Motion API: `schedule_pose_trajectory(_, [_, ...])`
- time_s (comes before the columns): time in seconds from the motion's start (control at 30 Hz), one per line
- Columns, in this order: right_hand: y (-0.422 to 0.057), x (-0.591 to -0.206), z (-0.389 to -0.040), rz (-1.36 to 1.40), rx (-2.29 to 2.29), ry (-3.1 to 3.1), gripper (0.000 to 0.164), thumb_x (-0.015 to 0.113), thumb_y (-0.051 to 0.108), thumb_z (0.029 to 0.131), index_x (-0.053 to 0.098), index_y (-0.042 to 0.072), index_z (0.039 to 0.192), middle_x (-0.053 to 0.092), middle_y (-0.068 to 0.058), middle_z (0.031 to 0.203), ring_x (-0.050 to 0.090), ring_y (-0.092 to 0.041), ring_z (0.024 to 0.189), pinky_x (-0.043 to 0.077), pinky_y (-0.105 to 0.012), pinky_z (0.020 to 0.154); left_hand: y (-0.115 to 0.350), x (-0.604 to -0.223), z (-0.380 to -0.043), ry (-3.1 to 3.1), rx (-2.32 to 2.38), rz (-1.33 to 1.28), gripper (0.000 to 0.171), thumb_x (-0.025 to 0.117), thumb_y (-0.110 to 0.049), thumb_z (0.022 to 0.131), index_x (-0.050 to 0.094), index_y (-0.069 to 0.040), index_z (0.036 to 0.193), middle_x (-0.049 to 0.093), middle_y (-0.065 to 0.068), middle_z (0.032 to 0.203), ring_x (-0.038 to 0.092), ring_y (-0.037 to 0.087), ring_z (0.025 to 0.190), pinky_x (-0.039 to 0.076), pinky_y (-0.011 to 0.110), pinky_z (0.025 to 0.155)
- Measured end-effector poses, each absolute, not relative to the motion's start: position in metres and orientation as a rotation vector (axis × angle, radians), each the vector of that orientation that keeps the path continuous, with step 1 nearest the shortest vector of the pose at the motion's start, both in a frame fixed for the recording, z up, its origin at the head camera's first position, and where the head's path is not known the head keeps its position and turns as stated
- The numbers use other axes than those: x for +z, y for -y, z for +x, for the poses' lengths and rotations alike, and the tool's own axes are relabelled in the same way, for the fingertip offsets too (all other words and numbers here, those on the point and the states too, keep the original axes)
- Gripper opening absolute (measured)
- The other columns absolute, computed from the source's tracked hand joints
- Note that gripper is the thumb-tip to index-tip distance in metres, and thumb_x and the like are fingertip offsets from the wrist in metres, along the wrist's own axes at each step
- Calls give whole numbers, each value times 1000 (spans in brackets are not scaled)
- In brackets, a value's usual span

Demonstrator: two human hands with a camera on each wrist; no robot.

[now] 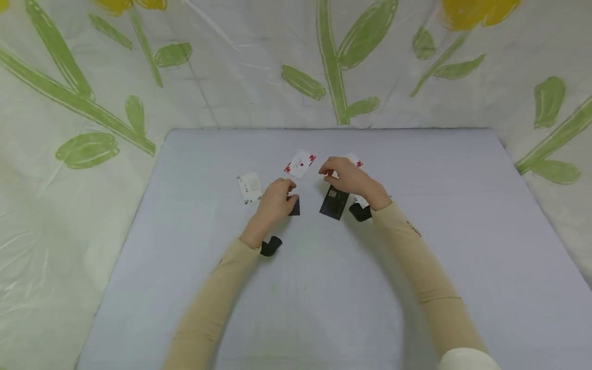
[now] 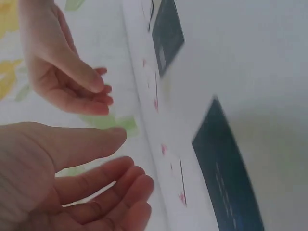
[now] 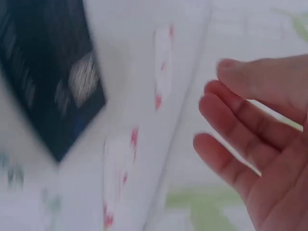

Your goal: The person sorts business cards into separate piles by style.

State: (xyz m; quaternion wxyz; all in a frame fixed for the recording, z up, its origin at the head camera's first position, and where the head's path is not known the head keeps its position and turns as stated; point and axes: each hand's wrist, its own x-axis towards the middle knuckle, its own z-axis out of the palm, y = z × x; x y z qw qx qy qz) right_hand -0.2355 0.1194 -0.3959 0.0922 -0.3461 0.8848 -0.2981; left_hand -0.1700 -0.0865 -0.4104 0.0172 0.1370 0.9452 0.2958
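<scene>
My left hand (image 1: 276, 201) hovers over a dark card (image 1: 294, 207), most of which it hides in the head view. Nothing is between its loosely bent fingers, as the left wrist view shows. To the right, my right hand (image 1: 347, 173) hangs above the table with fingers relaxed and no object held. Below it lies a black card with a small square code (image 1: 334, 204). A white card with red corners (image 1: 300, 163) lies between and beyond the hands. Another red-and-white card (image 1: 355, 159) is partly covered by the right hand.
A white card with green leaf corners (image 1: 250, 187) lies left of the left hand. A further white card (image 1: 359, 200) is partly hidden beneath the right wrist. The pale table (image 1: 305, 308) ends at the back against a flower-patterned sheet (image 1: 254, 77). Black devices sit at both wrists.
</scene>
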Motion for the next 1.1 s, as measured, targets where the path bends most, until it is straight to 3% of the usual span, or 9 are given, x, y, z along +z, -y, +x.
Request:
schedule_pose_trajectory(0.13, [-139,-397,-241,-1007,-711,-2594,24,57,-2,82,59,-2,106,54,-14,109,47,-26,103,37,-39,87,60,-416,-166,-2908,774,384,38,61,-26,83,55,4,106,53,14,99,51,23,88,43,33,74])
schedule_pose_trajectory(0.33, [-149,-410,-240,-1049,-520,-2491,45,61,-9,73,54,2,116,48,-10,121,39,-27,115,31,-40,94,22,-431,-160,-2926,622,386,53,62,-45,77,54,5,94,47,15,91,47,24,82,44,34,65])
schedule_pose_trajectory(0.53, [-152,-417,-238,-1057,-501,-2460,59,65,-9,70,47,5,125,43,-9,128,35,-26,120,29,-39,97,-1,-445,-158,-3065,400,438,65,62,-52,74,55,8,98,49,18,91,46,26,85,42,32,71])
schedule_pose_trajectory(0.67, [-152,-419,-238,-1040,-529,-2451,61,67,-9,69,47,5,125,43,-9,129,35,-26,120,28,-39,97,-6,-447,-158,-3120,300,447,67,64,-51,72,56,9,100,49,18,92,46,25,85,41,31,74])
schedule_pose_trajectory(1.1, [-152,-422,-237,-1074,-569,-2470,54,69,-6,70,51,3,120,48,-10,122,40,-25,115,31,-39,95,4,-444,-161,-3031,470,334,53,72,-36,71,54,4,101,48,16,95,47,25,88,45,34,68])
